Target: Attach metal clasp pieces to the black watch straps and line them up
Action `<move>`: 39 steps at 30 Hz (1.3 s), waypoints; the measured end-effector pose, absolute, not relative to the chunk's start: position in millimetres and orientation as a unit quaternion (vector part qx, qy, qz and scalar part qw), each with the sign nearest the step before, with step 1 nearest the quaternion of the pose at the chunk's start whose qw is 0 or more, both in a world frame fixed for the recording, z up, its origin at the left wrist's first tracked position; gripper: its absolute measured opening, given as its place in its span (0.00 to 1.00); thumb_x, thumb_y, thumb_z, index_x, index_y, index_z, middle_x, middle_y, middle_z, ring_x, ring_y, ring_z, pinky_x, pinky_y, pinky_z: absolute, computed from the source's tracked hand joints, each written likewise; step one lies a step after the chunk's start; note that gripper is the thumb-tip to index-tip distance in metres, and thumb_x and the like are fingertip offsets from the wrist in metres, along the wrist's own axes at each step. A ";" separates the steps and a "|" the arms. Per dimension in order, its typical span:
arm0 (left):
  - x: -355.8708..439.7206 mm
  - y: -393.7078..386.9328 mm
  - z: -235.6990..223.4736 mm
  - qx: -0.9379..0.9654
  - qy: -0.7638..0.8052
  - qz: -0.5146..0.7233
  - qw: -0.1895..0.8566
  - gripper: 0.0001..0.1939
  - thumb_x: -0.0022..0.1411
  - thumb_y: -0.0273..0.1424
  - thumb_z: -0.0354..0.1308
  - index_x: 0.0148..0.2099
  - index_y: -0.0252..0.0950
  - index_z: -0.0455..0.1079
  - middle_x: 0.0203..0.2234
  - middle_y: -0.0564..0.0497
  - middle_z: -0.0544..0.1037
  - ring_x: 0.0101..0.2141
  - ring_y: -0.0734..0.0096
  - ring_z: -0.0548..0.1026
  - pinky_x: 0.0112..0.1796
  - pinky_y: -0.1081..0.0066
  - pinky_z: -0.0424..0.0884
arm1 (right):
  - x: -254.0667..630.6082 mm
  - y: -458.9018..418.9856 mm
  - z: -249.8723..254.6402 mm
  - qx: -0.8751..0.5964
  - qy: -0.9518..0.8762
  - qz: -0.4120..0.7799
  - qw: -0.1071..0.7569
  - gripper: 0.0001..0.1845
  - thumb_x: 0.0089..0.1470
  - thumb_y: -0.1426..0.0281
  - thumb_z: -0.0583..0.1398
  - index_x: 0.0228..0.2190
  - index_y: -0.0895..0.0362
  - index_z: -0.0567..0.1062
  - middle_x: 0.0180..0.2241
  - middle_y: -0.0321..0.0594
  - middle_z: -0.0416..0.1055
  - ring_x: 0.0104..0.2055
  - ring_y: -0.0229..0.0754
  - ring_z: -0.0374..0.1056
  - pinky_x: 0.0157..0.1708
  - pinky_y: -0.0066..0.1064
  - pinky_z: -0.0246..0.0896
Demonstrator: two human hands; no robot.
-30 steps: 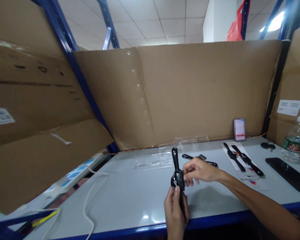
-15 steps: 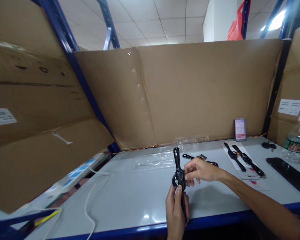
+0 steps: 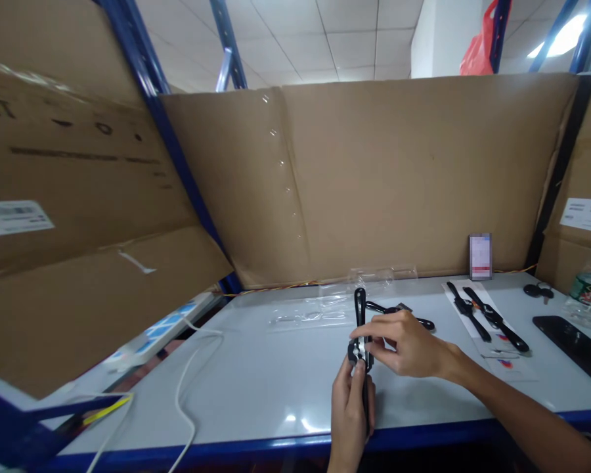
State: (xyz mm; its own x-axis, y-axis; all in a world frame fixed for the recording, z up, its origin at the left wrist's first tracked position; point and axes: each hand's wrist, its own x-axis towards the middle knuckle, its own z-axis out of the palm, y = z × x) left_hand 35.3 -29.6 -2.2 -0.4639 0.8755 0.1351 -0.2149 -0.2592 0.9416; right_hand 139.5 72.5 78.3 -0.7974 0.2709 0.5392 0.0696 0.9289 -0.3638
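A black spokeshave [image 3: 360,305] stands nearly upright over the front of the table, one handle pointing up. My left hand [image 3: 350,407] is closed around its lower handle, thumb against the middle body. My right hand [image 3: 408,345] reaches in from the right, with thumb and fingertips pinching at the body, where a silvery metal part shows. Those fingers partly cover the body, so exactly what they grip is unclear. Behind my right hand lies another black spokeshave [image 3: 426,324], partly hidden, with a small dark metal piece [image 3: 404,307] by it.
Two more spokeshaves [image 3: 492,318] lie on printed cards at the right. Clear plastic packaging [image 3: 310,318] rests at the back. A propped phone [image 3: 481,256], keys [image 3: 538,290], a black phone-like slab [image 3: 571,348] and a bottle [image 3: 590,289] stand right. A white cable [image 3: 180,394] crosses the left side.
My right hand has shifted across the front of the spokeshave's body, its fingers now over the middle. A silvery part shows there. The view has turned slightly left.
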 end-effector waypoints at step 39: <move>29.0 -29.8 -9.5 0.304 0.443 0.750 0.386 0.22 0.58 0.52 0.62 0.30 0.39 0.63 0.06 0.63 0.57 0.07 0.83 0.49 0.10 0.82 0.45 | 124.4 67.5 59.5 -0.086 -0.859 0.087 0.496 0.10 0.55 0.77 0.53 0.31 0.58 0.74 0.23 0.35 0.71 0.21 0.34 0.61 0.24 0.27 0.51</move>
